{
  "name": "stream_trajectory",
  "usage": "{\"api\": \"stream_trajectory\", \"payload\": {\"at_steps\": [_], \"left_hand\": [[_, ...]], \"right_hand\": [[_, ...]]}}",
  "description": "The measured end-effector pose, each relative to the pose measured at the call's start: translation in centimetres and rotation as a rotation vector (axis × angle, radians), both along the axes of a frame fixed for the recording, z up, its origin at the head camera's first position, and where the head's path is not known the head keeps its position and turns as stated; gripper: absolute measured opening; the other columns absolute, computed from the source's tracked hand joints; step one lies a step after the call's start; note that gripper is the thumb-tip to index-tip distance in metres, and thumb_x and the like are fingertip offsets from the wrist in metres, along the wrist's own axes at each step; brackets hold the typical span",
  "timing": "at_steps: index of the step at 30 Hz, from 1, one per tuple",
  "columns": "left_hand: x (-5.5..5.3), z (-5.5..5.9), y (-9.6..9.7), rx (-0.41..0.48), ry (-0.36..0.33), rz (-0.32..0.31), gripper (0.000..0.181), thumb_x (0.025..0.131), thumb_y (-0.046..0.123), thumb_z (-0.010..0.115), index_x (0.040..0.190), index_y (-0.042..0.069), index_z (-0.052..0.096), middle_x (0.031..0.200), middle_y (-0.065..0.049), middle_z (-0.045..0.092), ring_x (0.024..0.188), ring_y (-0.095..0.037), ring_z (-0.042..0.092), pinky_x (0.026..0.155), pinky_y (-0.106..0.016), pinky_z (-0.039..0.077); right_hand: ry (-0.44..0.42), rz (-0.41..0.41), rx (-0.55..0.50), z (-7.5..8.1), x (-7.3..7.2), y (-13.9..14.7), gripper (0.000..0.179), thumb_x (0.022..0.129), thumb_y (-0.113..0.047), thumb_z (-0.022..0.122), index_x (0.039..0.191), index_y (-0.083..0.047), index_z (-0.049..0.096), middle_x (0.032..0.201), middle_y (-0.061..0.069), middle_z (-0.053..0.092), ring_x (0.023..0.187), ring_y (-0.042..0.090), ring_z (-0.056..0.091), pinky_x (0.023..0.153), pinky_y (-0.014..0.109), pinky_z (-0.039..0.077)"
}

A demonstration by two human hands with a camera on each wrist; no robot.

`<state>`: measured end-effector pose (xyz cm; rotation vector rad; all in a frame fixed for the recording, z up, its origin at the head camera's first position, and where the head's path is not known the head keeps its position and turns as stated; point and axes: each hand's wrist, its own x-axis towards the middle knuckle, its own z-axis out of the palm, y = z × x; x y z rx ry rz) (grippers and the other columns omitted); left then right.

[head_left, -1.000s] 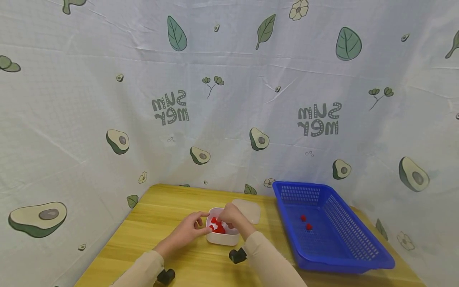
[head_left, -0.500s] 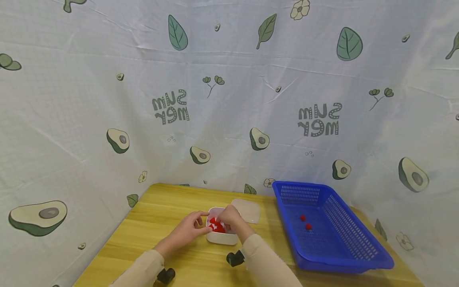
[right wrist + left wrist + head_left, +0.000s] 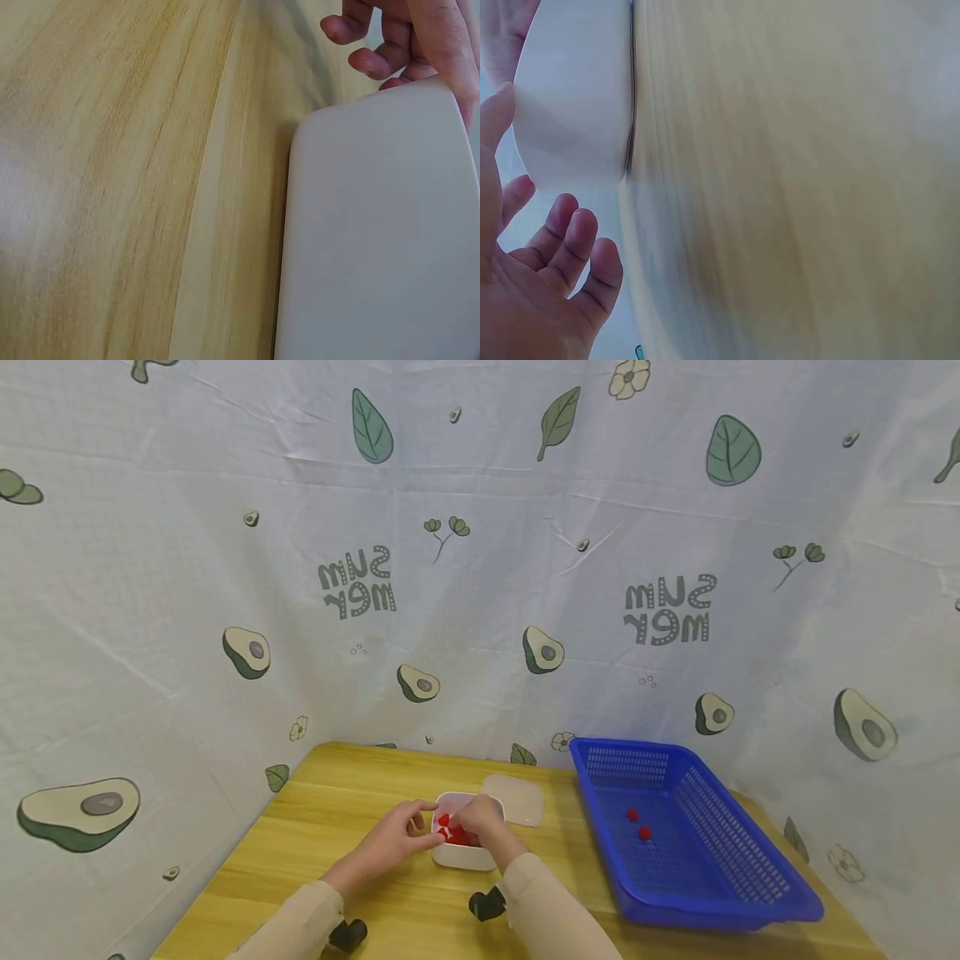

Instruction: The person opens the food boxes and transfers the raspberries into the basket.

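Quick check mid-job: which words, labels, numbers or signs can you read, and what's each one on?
"sum" over "mer", mirror-reversed: on the backdrop, left of centre.
"sum" over "mer", mirror-reversed: again on the backdrop, right of centre.
No readable text shows on the white box, pale lid or blue basket.

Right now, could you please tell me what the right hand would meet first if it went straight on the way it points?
The right hand would most likely meet the red pieces inside the white box first; how deep it reaches is hidden, so it may be touching them.
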<state>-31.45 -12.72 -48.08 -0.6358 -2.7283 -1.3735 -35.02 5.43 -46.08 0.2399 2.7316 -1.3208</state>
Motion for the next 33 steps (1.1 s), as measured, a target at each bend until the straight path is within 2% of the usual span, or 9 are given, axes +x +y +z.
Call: {"api": "stream_trajectory", "payload": {"at_steps": [9, 23, 29, 33], "left_hand": [[0.1, 0.3, 0.0, 0.003, -0.001, -0.005, 0.058, 0.091, 0.038, 0.075, 0.139, 0.009, 0.057, 0.099, -0.004, 0.054, 0.087, -0.019, 0.049, 0.069, -0.028, 0.043], [-0.2, -0.1, 0.0, -0.001, 0.005, -0.002, 0.057, 0.091, 0.04, 0.074, 0.137, 0.011, 0.058, 0.098, -0.004, 0.055, 0.084, -0.018, 0.05, 0.069, -0.028, 0.043], [-0.1, -0.2, 0.1, 0.002, 0.012, -0.005, 0.056, 0.091, 0.039, 0.074, 0.137, 0.011, 0.059, 0.097, -0.004, 0.054, 0.084, -0.018, 0.05, 0.068, -0.028, 0.043], [-0.1, -0.2, 0.0, 0.005, 0.013, -0.005, 0.055, 0.092, 0.038, 0.074, 0.136, 0.01, 0.059, 0.097, -0.004, 0.055, 0.084, -0.018, 0.049, 0.068, -0.028, 0.042]], "right_hand": [[0.022, -0.009, 0.016, 0.0, -0.3, 0.0, 0.023, 0.079, -0.012, 0.081, 0.093, 0.003, 0.069, 0.084, 0.009, 0.06, 0.076, 0.023, 0.056, 0.063, 0.028, 0.052], [0.015, 0.02, 0.015, 0.2, 0.1, 0.0, 0.015, 0.078, -0.009, 0.081, 0.085, 0.001, 0.071, 0.078, 0.007, 0.061, 0.071, 0.02, 0.056, 0.06, 0.026, 0.051], [-0.012, 0.008, -0.001, 0.9, 0.3, -0.1, 0.012, 0.081, -0.009, 0.079, 0.085, 0.0, 0.071, 0.077, 0.008, 0.061, 0.067, 0.02, 0.055, 0.054, 0.025, 0.048], [-0.001, 0.028, 0.004, 1.4, 0.3, -0.1, 0.012, 0.081, -0.009, 0.079, 0.081, -0.001, 0.071, 0.069, 0.005, 0.056, 0.059, 0.017, 0.05, 0.049, 0.023, 0.043]]}}
